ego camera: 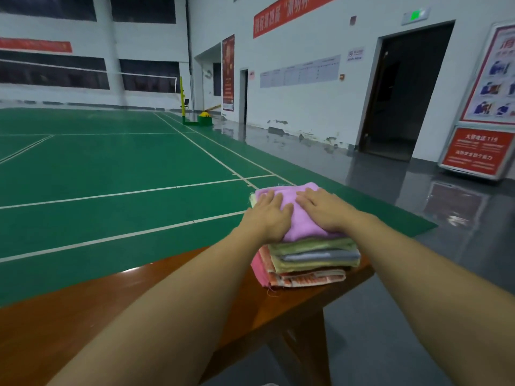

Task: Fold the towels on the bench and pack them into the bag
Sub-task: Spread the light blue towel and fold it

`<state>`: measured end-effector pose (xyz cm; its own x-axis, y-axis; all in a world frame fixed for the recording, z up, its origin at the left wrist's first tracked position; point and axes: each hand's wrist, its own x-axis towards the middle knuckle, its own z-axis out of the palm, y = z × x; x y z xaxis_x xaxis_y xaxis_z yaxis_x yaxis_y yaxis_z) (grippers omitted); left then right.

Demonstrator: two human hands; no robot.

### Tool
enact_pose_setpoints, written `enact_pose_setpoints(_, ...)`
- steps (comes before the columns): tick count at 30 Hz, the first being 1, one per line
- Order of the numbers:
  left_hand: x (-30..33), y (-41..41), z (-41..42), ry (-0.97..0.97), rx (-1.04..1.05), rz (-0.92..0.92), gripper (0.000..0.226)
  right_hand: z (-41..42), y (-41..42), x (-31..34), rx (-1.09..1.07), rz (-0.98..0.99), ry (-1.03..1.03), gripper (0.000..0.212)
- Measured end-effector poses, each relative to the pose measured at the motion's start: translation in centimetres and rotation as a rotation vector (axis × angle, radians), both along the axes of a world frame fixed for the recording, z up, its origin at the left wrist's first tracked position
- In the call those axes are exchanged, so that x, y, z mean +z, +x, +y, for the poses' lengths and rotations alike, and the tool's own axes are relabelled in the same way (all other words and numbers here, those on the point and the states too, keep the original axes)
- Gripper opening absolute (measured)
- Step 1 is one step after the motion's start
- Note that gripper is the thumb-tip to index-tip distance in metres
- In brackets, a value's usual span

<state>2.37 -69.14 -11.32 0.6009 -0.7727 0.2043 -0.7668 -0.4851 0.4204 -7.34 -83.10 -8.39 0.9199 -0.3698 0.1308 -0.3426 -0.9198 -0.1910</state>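
A folded lilac cloth towel tops a multicoloured stack on the brown wooden bench, pressed by the flat, straight-fingered left hand and right hand.

The red floor sign reads "119"; other wall texts are blurred.

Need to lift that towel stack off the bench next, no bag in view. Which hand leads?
Neither alone. The left hand and right hand both lie flat on the purple towel topping the stack at the bench end, so probably one per side.
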Motion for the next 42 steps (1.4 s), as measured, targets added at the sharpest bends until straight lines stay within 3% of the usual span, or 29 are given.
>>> enact_pose_setpoints(6,0.1,0.1,1.0,0.031,-0.017,0.075,0.066,0.4,-0.3,0.5,0.016,-0.006,-0.056,0.052)
enact_pose_setpoints(14,4.3,1.4,9.9,-0.034,0.108,-0.047,0.064,6.7,0.6,4.1,0.170,-0.106,-0.085,0.059)
enact_pose_setpoints(21,6.0,4.0,26.8,0.036,0.351,-0.138,0.064,20.2,5.9,5.4,0.412,-0.128,-0.084,0.060)
enact_pose_setpoints(35,6.9,1.3,67.6,0.121,0.942,-0.146,0.063,57.5,15.1,4.2,0.932,-0.074,0.026,0.057)
enact_pose_setpoints(40,5.3,-0.3,73.7,0.187,1.058,-0.082,0.052,64.5,15.2,0.8,0.908,0.074,0.048,0.045)
enact_pose_setpoints(42,4.6,-0.4,74.2,0.162,1.060,-0.036,0.050,65.2,15.2,-0.4,0.881,0.027,0.044,0.035)
